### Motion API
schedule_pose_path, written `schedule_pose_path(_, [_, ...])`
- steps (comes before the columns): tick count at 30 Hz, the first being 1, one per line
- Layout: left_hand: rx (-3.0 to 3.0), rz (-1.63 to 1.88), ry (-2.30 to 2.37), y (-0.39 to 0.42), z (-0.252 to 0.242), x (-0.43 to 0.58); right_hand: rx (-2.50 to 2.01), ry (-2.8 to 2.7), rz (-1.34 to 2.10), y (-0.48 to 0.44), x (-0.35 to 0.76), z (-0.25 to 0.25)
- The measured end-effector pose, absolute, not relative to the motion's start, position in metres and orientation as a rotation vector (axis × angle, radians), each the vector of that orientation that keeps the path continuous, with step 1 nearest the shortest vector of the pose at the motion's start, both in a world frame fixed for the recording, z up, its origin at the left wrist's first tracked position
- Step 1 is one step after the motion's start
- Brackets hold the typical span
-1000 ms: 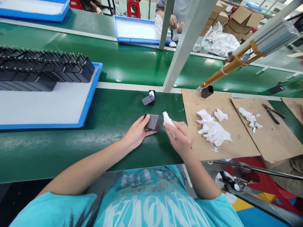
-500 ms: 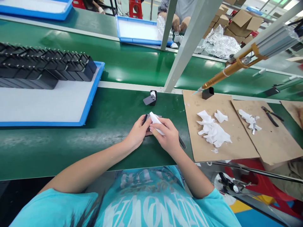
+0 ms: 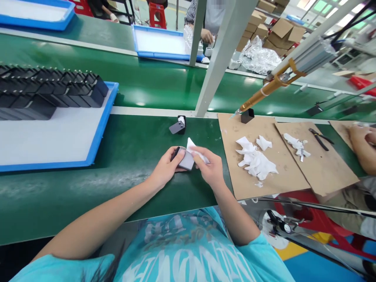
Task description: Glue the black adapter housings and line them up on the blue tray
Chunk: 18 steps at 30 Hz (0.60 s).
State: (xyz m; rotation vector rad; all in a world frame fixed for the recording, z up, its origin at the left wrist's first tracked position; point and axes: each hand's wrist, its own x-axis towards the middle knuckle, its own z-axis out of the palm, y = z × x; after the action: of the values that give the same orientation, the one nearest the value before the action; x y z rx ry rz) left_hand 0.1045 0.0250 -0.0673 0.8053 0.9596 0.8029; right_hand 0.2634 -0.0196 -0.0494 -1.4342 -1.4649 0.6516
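My left hand (image 3: 168, 165) is closed round a dark grey rectangular box (image 3: 186, 160), its thumb lying on the top face. In my right hand (image 3: 210, 166) a folded white wipe (image 3: 192, 147) is pinched, touching or very near the box's right edge. Just beyond my hands stands a small black open case (image 3: 181, 124) with something white inside and a grey flat plate (image 3: 176, 127) leaning at its front. On the right, crumpled white wipes (image 3: 258, 162) lie on a cardboard sheet (image 3: 227, 156).
A blue tray (image 3: 98, 143) at left bears rows of black boxes (image 3: 44, 92). An orange dispenser (image 3: 261, 94) slants down beside a black block (image 3: 247, 116). Pliers (image 3: 320, 139) lie on another cardboard sheet (image 3: 329, 172). A metal post (image 3: 216, 66) rises ahead. Other people's hands show across and at right.
My right hand has shifted rightward with the wipe, and more of the grey box's face shows in my left hand. The view has shifted slightly; another person's arm appears at the right edge.
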Motion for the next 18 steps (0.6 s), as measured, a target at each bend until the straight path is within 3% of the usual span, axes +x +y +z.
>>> schedule_pose_path(3, [0.832, 0.953, 1.019, 0.043, -0.062, 0.095, -1.558, -1.426, 0.605, -0.03, 0.273, -0.053])
schedule_pose_path(10, [0.805, 1.238, 1.046, 0.075, -0.06, 0.078, -1.383, -2.515, 0.308, -0.065, 0.237, -0.092])
schedule_pose_path(18, [1.156, 1.191, 1.231, 0.081, -0.06, 0.067, -2.067, -2.291, 0.1, 0.012, 0.281, -0.081])
